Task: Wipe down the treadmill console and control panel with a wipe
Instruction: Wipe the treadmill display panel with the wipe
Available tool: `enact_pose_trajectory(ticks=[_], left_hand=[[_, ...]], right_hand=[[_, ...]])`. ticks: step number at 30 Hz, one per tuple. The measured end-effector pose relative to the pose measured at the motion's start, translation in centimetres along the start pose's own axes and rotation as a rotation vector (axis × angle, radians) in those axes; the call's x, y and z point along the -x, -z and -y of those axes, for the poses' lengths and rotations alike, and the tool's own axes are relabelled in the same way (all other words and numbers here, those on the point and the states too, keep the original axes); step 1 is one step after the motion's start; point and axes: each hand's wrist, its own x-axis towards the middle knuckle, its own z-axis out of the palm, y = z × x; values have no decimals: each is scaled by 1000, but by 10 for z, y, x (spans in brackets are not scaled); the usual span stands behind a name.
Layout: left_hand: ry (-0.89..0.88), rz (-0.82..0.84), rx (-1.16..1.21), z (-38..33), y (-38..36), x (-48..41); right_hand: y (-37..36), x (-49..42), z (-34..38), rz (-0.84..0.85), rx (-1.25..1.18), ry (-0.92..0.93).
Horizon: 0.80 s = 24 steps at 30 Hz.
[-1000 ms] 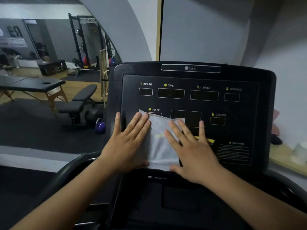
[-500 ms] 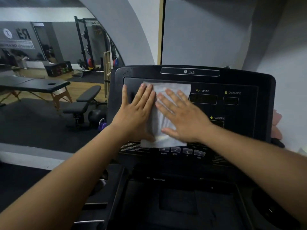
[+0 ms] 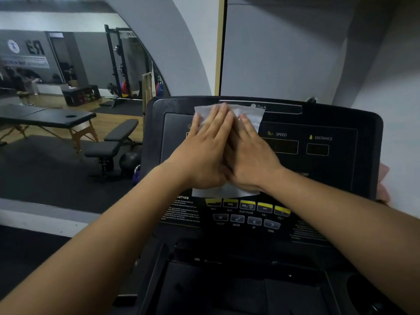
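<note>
Plainly, one white wipe (image 3: 254, 116) lay spread on the upper left part of the black console (image 3: 341, 123), pinned under both hands. The left hand (image 3: 204, 155) and right hand (image 3: 252, 155) were each flat, fingers straight and close together, pressing the wipe against the panel, and the two hands touched side by side. The wipe's top edge showed at 12 o'clock from the fingertips, one corner stuck out at 1 o'clock from the right hand, and its bottom edge showed at 6 o'clock from the palms. At 3 o'clock from the right hand sat two dark displays, SPEED (image 3: 281, 146) and DISTANCE (image 3: 317, 149). At 6 o'clock from the wipe ran five yellow buttons (image 3: 264, 206), with four grey buttons (image 3: 237, 218) just below them. At 9 o'clock from the console stood one bench (image 3: 113, 142), one massage table (image 3: 56, 117) and one purple kettlebell (image 3: 137, 176).
</note>
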Motion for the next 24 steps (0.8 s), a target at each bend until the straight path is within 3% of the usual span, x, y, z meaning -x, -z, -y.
enact_pose_trajectory(ticks=[3, 6, 9, 15, 24], left_hand=[[-55, -194, 83, -10, -13, 6], [-53, -262, 197, -17, -47, 24], [-21, -267, 202, -25, -74, 47], [-130, -172, 75, -53, -100, 81], [-182, -275, -71, -12, -40, -40]], right_hand=[[-3, 0, -2, 59, 118, 22], [-7, 9, 5, 21, 56, -40], [-18, 38, 18, 15, -29, -29], [-40, 94, 42, -3, -70, 0], [-2, 25, -66, -8, 62, -90]])
